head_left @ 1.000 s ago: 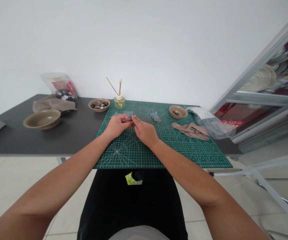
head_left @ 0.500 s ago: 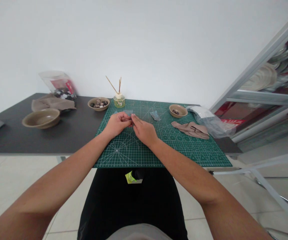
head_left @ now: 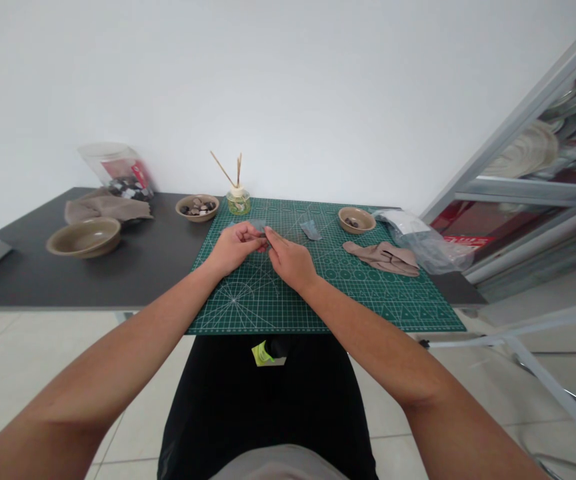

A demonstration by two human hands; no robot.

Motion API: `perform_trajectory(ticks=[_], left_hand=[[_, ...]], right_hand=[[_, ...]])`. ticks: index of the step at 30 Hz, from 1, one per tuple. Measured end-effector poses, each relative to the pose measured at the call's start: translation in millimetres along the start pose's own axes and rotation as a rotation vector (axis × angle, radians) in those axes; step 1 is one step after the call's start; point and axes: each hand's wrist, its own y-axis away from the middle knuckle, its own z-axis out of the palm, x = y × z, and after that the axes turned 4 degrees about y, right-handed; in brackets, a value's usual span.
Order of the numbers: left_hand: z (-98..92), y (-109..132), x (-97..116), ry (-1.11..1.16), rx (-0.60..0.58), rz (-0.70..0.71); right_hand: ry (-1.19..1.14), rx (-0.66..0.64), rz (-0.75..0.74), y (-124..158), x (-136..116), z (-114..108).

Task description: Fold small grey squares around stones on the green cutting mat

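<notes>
Over the green cutting mat (head_left: 288, 313), my two hands meet at the fingertips. My left hand (head_left: 235, 245) is closed in a pinch around a small dark piece that looks like a pebble (head_left: 263, 235), mostly covered by fingers. From the other side, my right hand (head_left: 291, 261) presses its fingers against the same piece. Just behind the left fingers lies a thin bluish clear piece (head_left: 257, 223), partly hidden. A similar crumpled piece (head_left: 311, 231) lies on the mat beyond my right hand.
Pebbles fill a bowl (head_left: 183, 213) at the back left; a few lie in another bowl (head_left: 367, 225) at right. Further left are a third bowl (head_left: 83, 243), a cloth (head_left: 103, 208) and a clear bag (head_left: 111, 160). A reed diffuser (head_left: 239, 200), second cloth (head_left: 385, 259) and plastic bag (head_left: 431, 250) also lie around.
My right fingers have shifted slightly against the left ones, and a bit more of the small dark piece shows. The rest stays in place.
</notes>
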Motion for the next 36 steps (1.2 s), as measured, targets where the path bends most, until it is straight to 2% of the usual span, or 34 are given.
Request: perform_trajectory(ticks=[3, 7, 12, 15, 23, 36], left_hand=[[0.5, 0, 3, -0.090, -0.025, 0.001], [2.7, 1, 10, -0.274, 0.002, 0.091], [3.3, 3, 11, -0.305, -0.008, 0.090], [1.7, 3, 9, -0.346, 0.026, 0.104], [-1.6, 0, 3, -0.218, 0.091, 0.096], [1.0, 2, 6, -0.229, 0.027, 0.066]], right_hand=[[0.005, -0.020, -0.008, 0, -1, 0], [0.038, -0.042, -0.016, -1, -4, -1], [0.065, -0.063, -0.024, -1, -6, -2], [0.041, -0.057, -0.014, -1, -6, -4], [-0.041, 0.001, 0.011, -1, 1, -3], [0.015, -0.043, -0.018, -1, -7, -6]])
